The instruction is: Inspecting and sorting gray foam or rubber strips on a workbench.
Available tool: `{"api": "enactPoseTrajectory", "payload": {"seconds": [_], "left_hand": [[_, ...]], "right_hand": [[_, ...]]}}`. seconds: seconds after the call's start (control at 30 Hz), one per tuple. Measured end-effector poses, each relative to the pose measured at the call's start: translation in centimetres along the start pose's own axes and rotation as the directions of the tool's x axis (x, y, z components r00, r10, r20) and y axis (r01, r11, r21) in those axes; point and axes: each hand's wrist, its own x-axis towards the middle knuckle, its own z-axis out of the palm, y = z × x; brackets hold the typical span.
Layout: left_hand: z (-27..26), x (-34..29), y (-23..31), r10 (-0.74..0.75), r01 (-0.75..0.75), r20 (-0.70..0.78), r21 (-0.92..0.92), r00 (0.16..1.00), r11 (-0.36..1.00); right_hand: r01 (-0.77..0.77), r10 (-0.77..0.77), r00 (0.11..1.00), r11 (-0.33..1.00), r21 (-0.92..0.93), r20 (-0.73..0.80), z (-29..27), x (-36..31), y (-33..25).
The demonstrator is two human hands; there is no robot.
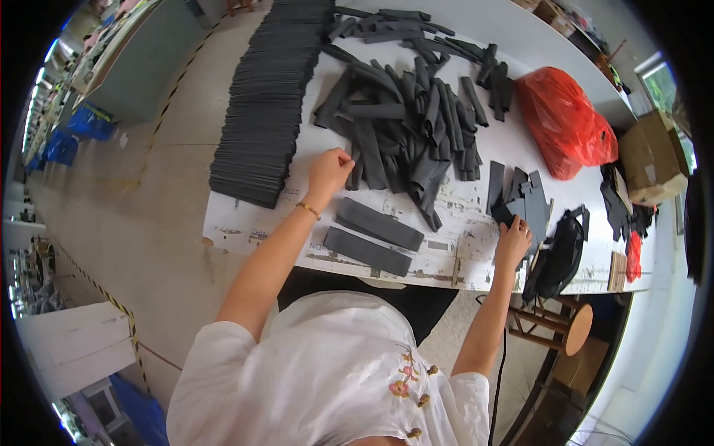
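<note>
My left hand (332, 175) is closed, its fingertips pinched together beside the near left edge of a loose heap of dark grey fabric sleeves (379, 152). Whether anything is between those fingertips is hidden. Over on the right, my right hand (514, 241) has its fingers bent onto the near end of a small pile of flat dark grey strips (526, 201), gripping at a strip there. Between my hands, close to the table's front edge, lie two flat dark grey pieces, an upper one (379, 223) and a lower one (367, 251), roughly side by side.
A long row of stacked dark pieces (260, 111) lines the table's left side. To the right are a red plastic bag (561, 119), a black bag (559, 256) and a cardboard box (654, 157). A wooden stool (576, 331) stands below the worn white table (468, 260).
</note>
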Motion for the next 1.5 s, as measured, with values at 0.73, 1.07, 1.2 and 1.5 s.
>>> {"api": "enactPoseTrajectory", "payload": {"seconds": [0.73,1.07,1.2,1.5], "left_hand": [[-2.3,-7.6,11.5,0.2,0.545,0.537,-0.838,0.82,0.015],[-3.8,-7.1,12.0,0.031,0.379,0.391,-0.906,0.92,0.187],[-4.1,-6.9,11.6,0.064,0.439,0.44,-0.898,0.896,0.024],[-4.2,-7.1,11.1,0.138,0.478,0.46,-0.865,0.877,-0.155]], "right_hand": [[0.265,-0.318,0.945,0.622,0.736,-0.071,-10.2,-6.4,-11.8],[0.484,-0.467,0.847,0.474,0.735,-0.256,-13.9,-10.0,-12.4],[0.526,-0.479,0.821,0.42,0.74,-0.312,-13.0,-10.7,-13.3],[0.495,-0.425,0.849,0.432,0.754,-0.313,-13.6,-10.4,-15.4]]}}
